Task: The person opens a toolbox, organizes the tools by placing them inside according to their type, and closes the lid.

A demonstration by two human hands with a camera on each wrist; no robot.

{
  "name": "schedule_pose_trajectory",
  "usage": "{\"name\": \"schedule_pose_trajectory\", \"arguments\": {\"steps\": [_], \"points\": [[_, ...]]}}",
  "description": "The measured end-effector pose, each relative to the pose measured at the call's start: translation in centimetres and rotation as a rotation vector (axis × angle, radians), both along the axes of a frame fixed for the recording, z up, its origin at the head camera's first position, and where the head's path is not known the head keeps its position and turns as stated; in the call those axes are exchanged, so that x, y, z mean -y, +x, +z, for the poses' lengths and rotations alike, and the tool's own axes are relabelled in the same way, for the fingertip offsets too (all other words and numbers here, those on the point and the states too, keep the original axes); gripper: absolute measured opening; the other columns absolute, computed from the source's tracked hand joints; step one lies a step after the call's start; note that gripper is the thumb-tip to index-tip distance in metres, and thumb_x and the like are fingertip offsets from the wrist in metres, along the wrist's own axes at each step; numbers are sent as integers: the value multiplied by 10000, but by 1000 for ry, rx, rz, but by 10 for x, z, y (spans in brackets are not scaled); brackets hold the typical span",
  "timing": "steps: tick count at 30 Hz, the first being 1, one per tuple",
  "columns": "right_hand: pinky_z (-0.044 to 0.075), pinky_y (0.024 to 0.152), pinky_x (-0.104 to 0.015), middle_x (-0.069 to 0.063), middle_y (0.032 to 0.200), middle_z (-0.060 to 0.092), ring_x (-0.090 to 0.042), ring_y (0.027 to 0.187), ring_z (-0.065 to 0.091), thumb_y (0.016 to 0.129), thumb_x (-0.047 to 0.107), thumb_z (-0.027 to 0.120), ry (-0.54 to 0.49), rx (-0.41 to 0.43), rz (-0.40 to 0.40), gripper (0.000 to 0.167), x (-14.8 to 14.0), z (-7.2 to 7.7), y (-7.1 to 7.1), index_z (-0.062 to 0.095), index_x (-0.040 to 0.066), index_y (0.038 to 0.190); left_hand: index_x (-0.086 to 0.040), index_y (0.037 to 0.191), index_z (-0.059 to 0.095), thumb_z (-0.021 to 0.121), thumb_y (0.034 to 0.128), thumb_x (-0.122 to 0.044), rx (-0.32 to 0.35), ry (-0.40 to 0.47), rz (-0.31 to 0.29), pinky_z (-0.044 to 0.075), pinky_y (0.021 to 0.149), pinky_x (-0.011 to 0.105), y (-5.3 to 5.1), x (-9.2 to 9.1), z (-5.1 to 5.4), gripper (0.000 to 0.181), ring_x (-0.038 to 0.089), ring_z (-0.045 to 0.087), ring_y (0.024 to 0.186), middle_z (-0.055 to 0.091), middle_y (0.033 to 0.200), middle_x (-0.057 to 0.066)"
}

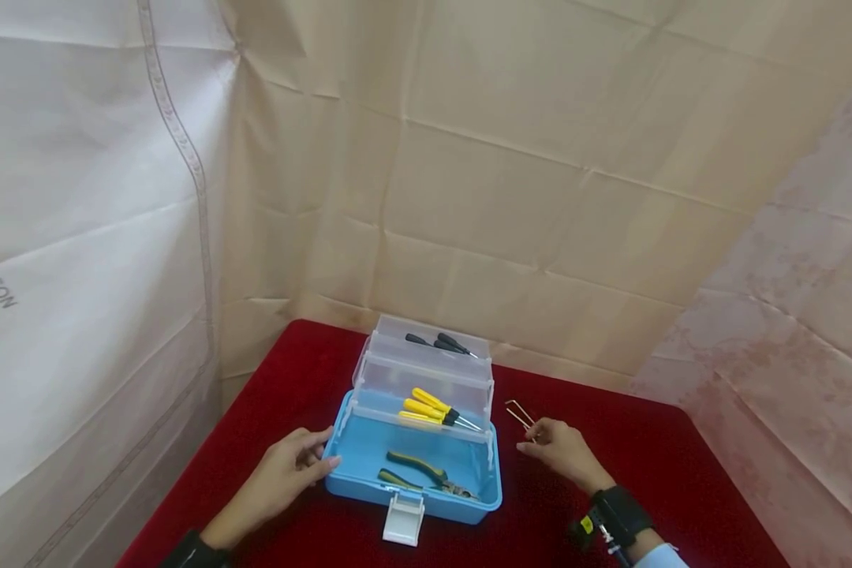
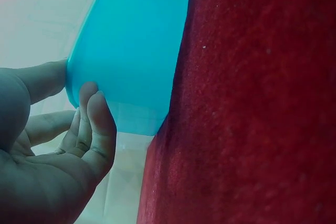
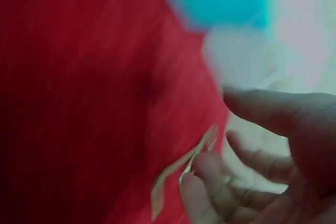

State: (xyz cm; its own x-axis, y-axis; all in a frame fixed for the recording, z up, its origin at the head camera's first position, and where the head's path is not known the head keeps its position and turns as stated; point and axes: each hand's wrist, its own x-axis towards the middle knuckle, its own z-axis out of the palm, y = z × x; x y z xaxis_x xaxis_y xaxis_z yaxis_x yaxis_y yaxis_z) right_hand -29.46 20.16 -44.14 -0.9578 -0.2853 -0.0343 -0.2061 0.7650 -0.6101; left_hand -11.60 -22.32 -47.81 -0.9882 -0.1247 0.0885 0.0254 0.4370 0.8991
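My left hand pinches the left side of an open blue toolbox, thumb over the rim and fingers against the outer wall. The left wrist view shows the blue toolbox wall between thumb and fingers. To the right of the box, my right hand is at some gold-coloured L-shaped hex keys on the table. In the right wrist view the fingertips are at the hex keys, and the thumb stands apart from the fingers. That view is blurred.
Pliers with green-and-black handles lie in the box bottom. Yellow-handled screwdrivers and black-handled ones lie in the raised clear trays. A white latch hangs at the front. Red cloth covers the table; fabric walls surround it.
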Motion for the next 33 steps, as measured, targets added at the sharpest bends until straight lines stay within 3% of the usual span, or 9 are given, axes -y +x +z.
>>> {"name": "schedule_pose_trajectory", "arguments": {"steps": [4, 7, 11, 16, 20, 22, 24, 33], "points": [[446, 578, -321, -68, 822, 553, -213, 702, 514, 826, 292, 879, 157, 54, -44, 450, -23, -24, -13, 583, 22, 1031, 28, 1400, 604, 801, 912, -213, -6, -5, -5, 552, 638, 256, 1, 1, 1, 578, 175, 584, 779, 583, 925, 34], [495, 548, -319, -69, 826, 567, -213, 672, 548, 868, 285, 840, 166, 83, -40, 376, -31, -34, -20, 608, 18, 993, 32, 1396, 606, 804, 910, -213, -9, -11, -2, 552, 630, 257, 3, 1, 2, 579, 168, 584, 768, 587, 925, 33], [518, 537, -316, -28, 790, 561, -185, 647, 553, 932, 235, 775, 153, 71, 10, 231, -36, -33, -24, 655, 50, 863, 32, 1391, 610, 804, 910, -211, -5, -12, 11, 549, 627, 258, 3, 0, 2, 573, 163, 581, 763, 580, 913, 33], [449, 505, -264, 35, 660, 458, -128, 583, 464, 963, 197, 736, 145, 102, 117, 282, -39, -29, -23, 625, 95, 724, 26, 1397, 608, 803, 911, -206, 3, -7, 15, 551, 633, 257, 2, 0, 3, 573, 171, 587, 766, 581, 913, 33], [389, 519, -242, 58, 651, 517, -104, 586, 451, 942, 152, 737, 200, -31, 162, 225, -39, -29, -20, 646, 126, 738, 26, 1399, 606, 804, 910, -208, 4, -7, 14, 554, 636, 259, 2, 1, 3, 578, 175, 590, 772, 582, 917, 35], [395, 519, -245, 54, 673, 562, -103, 588, 477, 927, 119, 733, 206, -112, 142, 178, -38, -27, -19, 660, 122, 765, 27, 1401, 604, 803, 910, -209, 5, -7, 15, 555, 638, 258, 2, 1, 3, 580, 175, 591, 772, 581, 918, 38], [446, 505, -254, 41, 700, 598, -114, 575, 530, 923, 93, 723, 176, -140, 93, 130, -37, -26, -18, 674, 111, 804, 27, 1401, 603, 803, 911, -204, 7, -6, 18, 556, 640, 260, 2, 1, 3, 578, 176, 591, 771, 580, 919, 41], [528, 510, -276, -21, 742, 624, -156, 559, 634, 978, 80, 692, 52, -124, -14, 61, -43, -20, -11, 722, 33, 954, 26, 1398, 607, 797, 913, -170, 15, -3, 30, 551, 635, 257, 3, -2, 4, 557, 172, 583, 774, 574, 912, 36]]}}
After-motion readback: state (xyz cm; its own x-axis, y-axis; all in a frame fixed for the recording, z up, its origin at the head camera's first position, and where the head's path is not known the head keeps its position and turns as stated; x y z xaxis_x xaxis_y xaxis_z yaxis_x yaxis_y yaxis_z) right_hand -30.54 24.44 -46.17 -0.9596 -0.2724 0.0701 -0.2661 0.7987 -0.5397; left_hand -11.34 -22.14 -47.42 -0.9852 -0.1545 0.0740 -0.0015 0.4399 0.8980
